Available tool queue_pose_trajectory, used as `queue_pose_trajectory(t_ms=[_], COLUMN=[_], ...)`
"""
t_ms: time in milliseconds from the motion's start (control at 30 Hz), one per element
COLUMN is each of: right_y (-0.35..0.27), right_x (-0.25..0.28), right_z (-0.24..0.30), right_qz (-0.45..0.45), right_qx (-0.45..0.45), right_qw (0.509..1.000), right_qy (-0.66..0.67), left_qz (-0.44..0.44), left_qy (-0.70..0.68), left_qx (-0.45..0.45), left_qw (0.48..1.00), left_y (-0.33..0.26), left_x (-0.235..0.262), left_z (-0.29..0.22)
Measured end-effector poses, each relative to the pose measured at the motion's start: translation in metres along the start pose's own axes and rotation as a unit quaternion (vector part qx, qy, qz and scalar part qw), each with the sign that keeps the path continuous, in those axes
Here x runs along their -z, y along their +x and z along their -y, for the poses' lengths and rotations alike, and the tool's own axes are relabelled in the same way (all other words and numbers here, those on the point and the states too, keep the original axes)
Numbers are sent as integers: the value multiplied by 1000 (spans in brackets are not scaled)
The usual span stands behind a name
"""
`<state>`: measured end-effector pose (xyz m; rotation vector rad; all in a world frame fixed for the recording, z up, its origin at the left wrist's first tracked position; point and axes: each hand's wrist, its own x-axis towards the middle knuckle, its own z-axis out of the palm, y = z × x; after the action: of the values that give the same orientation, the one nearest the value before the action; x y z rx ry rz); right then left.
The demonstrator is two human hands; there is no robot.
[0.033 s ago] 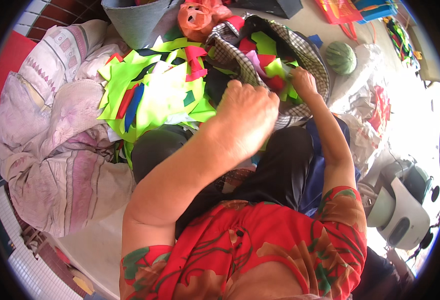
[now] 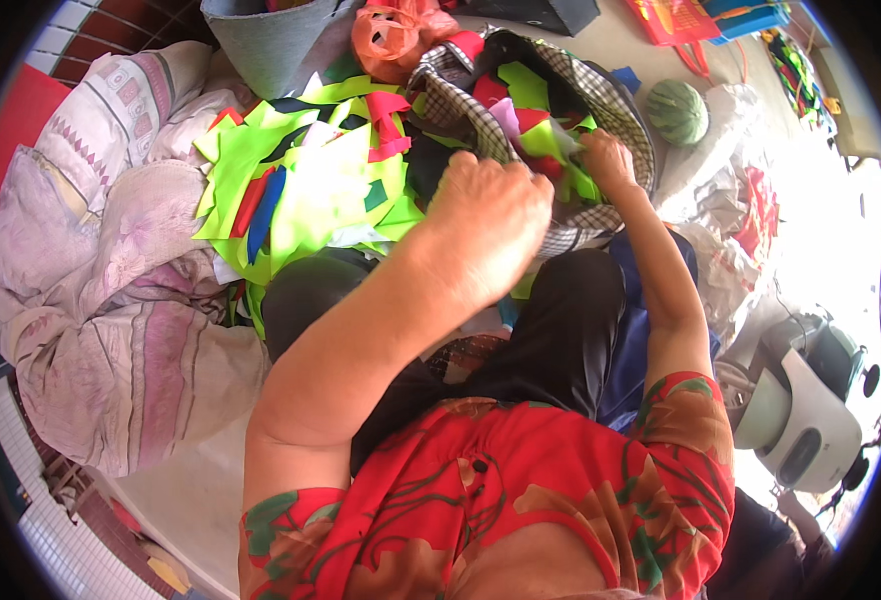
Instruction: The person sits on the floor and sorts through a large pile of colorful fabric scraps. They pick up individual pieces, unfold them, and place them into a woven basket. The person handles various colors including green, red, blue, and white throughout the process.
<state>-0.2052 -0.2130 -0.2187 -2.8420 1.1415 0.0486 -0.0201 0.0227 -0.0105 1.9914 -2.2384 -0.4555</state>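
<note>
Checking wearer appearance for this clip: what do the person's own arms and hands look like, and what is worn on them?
Both forearms are bare, with no gloves, watch or bracelets in view on the left hand or the right hand. The short sleeves end above the elbows and belong to a red top with a large floral pattern in green, brown and orange. Rings cannot be made out.

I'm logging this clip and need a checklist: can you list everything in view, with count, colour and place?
Fabric scraps: many, mostly neon green, some red, blue, pink; centre left.
Checked cloth: one, black-white, holding scraps; top centre.
Bedding bundle: one, pale pink-purple; left.
Grey tub: one; top.
Orange bag: one; top.
Watermelon: one, green; upper right.
White machine: one; right.
Left hand: over scraps.
Right hand: in checked cloth.
</note>
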Motion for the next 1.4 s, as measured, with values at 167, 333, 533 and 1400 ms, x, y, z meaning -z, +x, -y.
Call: queue_pose_trajectory(t_ms=[167,333,533,1400], right_y=[-24,-43,-68,-66], right_x=[40,57,80,68], right_z=[-4,13,22,93], right_qz=[-187,-238,-241,-46], right_qx=[-40,-221,-90,90], right_qw=[976,902,451,159], right_qy=[101,285,855,982], left_qz=[-6,-15,-1,-126], left_qy=[-17,-26,-24,-391], left_qx=[6,-20,-21,-8], left_qw=[1000,999,999,912], left_y=[5,9,15,26], left_x=[5,-1,-1,20], left_z=[5,7,6,-2])
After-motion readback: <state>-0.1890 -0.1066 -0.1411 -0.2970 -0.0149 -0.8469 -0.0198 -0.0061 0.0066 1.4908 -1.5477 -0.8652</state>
